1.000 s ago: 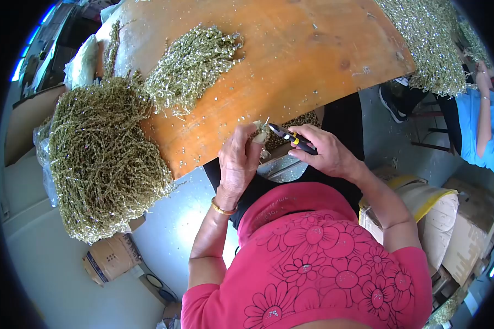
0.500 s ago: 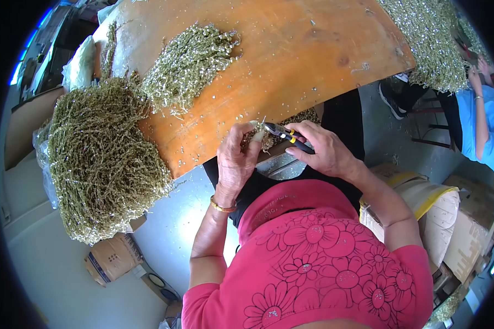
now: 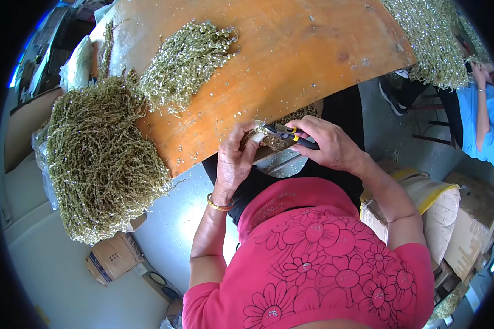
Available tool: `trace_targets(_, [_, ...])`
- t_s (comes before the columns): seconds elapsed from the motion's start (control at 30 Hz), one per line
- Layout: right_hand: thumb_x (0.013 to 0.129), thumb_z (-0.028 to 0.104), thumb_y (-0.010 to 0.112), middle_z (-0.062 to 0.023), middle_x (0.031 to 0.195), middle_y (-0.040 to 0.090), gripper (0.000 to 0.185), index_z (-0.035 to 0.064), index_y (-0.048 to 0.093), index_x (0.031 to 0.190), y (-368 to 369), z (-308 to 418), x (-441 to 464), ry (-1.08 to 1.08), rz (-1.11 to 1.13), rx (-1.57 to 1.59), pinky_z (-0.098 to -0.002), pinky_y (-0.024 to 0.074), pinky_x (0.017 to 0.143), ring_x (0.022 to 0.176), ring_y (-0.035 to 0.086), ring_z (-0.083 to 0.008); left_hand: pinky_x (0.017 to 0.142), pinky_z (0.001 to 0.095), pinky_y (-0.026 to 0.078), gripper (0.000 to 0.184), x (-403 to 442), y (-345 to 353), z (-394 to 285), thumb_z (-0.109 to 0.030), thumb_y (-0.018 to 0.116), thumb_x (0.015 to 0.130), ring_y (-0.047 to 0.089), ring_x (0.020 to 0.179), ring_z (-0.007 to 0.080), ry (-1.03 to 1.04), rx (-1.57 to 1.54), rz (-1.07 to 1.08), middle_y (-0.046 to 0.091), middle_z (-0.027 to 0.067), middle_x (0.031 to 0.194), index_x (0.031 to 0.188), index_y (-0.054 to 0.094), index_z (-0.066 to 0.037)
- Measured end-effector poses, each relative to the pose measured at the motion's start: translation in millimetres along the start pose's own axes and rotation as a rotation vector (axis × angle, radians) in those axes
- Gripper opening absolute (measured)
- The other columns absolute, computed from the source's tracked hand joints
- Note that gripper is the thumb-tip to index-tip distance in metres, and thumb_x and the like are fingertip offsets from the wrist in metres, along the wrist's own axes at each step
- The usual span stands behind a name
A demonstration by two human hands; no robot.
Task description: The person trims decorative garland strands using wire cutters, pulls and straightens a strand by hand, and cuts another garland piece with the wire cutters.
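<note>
black-and-yellow pliers (image 3: 284,130) sit in the right hand (image 3: 332,143), fingers curled around the handles, their tips right at the fingertips of the left hand (image 3: 235,157), which pinches a thin piece (image 3: 264,121), too small to identify. both hands are near the edge of the orange wooden table (image 3: 291,60); a glittery gold bundle (image 3: 184,68) lies on it.

Even indoor light, white glare on the floor (image 3: 184,222), sparkling highlights on the strands (image 3: 107,164), strong fisheye bending, black corners, blue fringe upper left, mostly sharp.
</note>
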State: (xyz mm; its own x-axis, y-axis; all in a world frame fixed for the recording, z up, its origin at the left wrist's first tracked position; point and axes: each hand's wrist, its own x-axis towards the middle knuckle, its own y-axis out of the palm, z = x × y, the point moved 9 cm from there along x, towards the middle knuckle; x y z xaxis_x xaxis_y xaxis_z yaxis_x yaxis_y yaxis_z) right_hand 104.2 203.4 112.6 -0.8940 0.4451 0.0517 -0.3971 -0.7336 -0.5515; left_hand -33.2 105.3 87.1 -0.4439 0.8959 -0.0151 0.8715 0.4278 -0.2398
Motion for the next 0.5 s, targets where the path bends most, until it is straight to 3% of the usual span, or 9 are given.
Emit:
trace_targets(0.33, [0.077,0.015,0.068,-0.0089,0.09,0.058,0.034,0.0038,0.054,0.107,-0.6,-0.1,-2.9,-0.011,-0.004,0.002,-0.0315,0.0511,0.071,0.076,0.062,-0.0191,0.068,0.0252,0.049,0.02,1.1,4.2,-3.1,-0.004,0.06,0.086,0.061,0.076,0.0115,0.025,0.003,0.072,0.063,0.0072,0.082,0.105,0.057,-0.001])
trace_targets(0.5, [0.078,0.014,0.066,-0.0108,0.091,0.058,0.032,0.0039,0.054,0.106,-1.8,0.0,-3.8,0.003,0.002,-0.034,-0.0342,0.0501,0.073,0.079,0.062,-0.0235,0.069,0.025,0.05,0.02,1.1,6.2,-6.0,-0.004,0.06,0.086,0.061,0.076,0.0111,0.044,0.039,0.074,0.063,0.0075,0.082,0.105,0.056,-0.001])
